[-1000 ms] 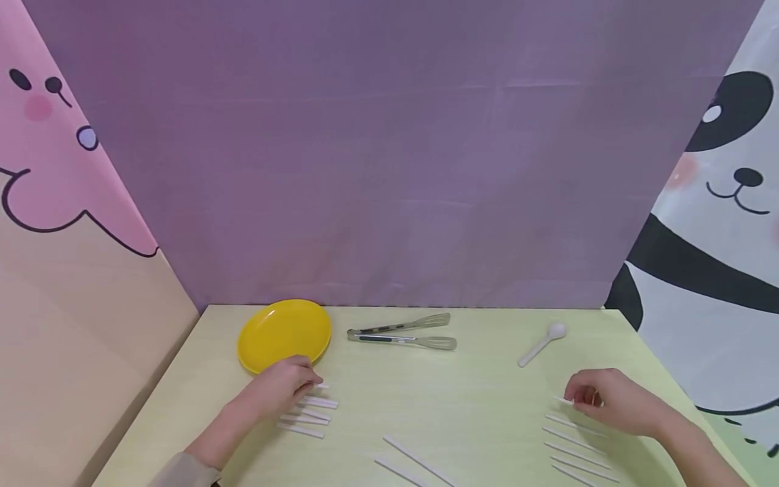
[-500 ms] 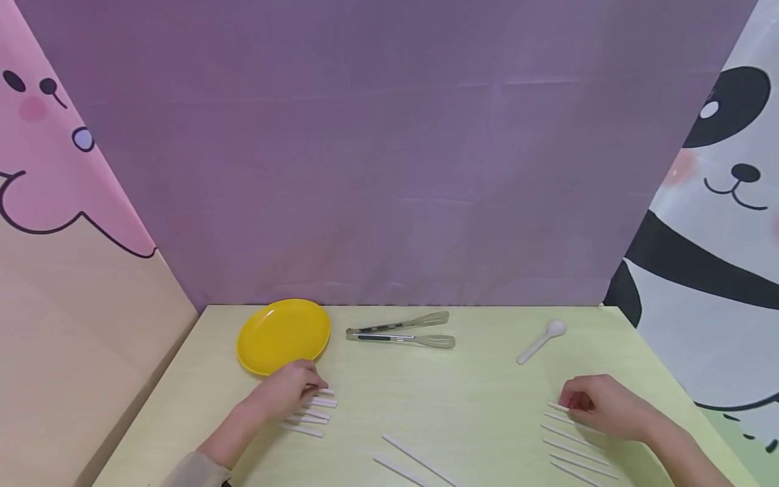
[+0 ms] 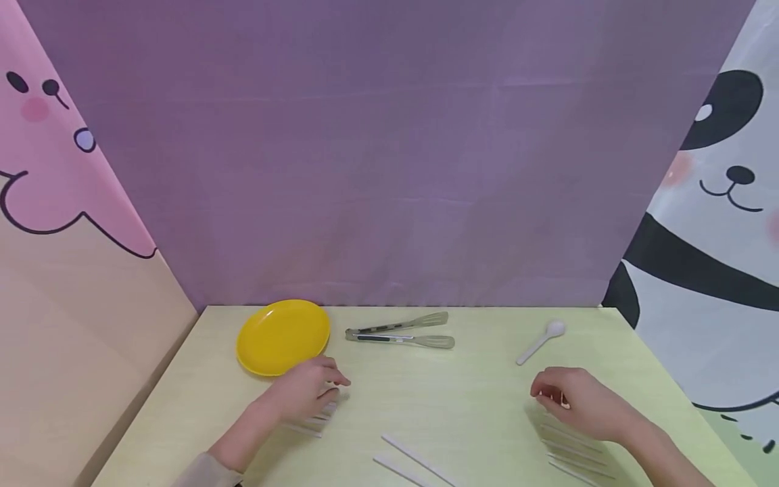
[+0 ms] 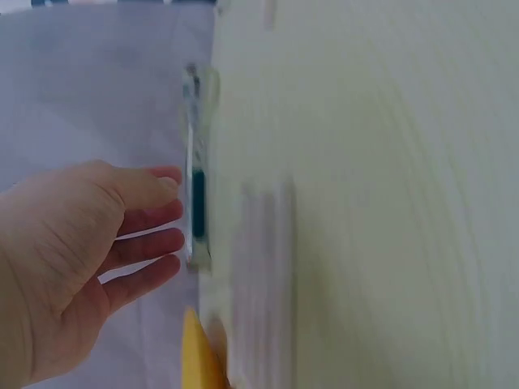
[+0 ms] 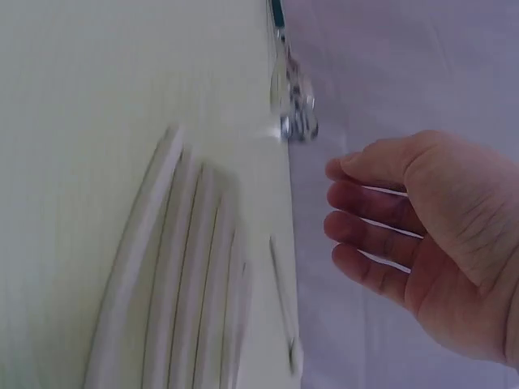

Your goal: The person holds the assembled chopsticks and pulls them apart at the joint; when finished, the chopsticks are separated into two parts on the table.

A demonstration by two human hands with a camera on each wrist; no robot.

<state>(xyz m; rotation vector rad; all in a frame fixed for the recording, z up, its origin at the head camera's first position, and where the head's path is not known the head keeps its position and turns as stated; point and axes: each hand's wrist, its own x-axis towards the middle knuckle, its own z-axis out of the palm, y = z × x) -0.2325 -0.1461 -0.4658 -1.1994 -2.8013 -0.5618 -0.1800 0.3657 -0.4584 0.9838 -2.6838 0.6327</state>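
Observation:
My left hand (image 3: 304, 389) hovers over a row of white sticks (image 4: 263, 279), just in front of the yellow plate (image 3: 282, 338). Its fingers are loosely bent, and nothing is between them. Over on the right, my right hand (image 3: 578, 399) is raised above another row of slim white sticks (image 5: 188, 267), lying side by side. That hand is also bare, its fingers relaxed and slightly curved. Each hand partly hides its row in the head view. Two more white sticks (image 3: 416, 459) lie slanted near the front middle, apart from both rows.
A pair of tongs (image 3: 395, 339) lies at the back middle of the table (image 3: 475, 399), its arms spread. Farther right is a pale spoon (image 3: 541, 343). A purple cloth (image 3: 402, 169) stands behind the table, with printed panels at both sides.
Both hands were pinching a white stick at the far end of each row. They have let the sticks go, lifted, and shifted inward toward the table's middle.

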